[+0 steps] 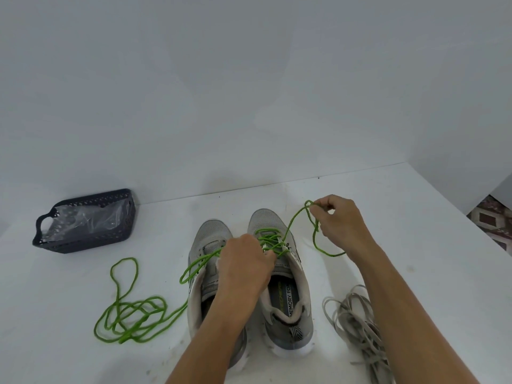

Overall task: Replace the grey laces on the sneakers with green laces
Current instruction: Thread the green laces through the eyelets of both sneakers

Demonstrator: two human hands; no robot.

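**Green lace going into the right sneaker**

The right hand (336, 220) pinches the green lace (293, 220) above the table (388, 195). The left hand (246, 261) grips lace at the right sneaker (279, 286). Grey laces (357, 320) lie beside it. The dark basket (83, 220) holds clear plastic (86, 217).

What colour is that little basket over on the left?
The basket is dark grey-blue, perforated with small holes, with clear plastic inside. It shows best in the head view.

I see a white table (388, 206) carrying two grey sneakers (279, 295) side by side, a loose green lace (130, 320) to their left, a heap of grey laces (357, 322) on the right, and a dark basket (83, 239) far left.
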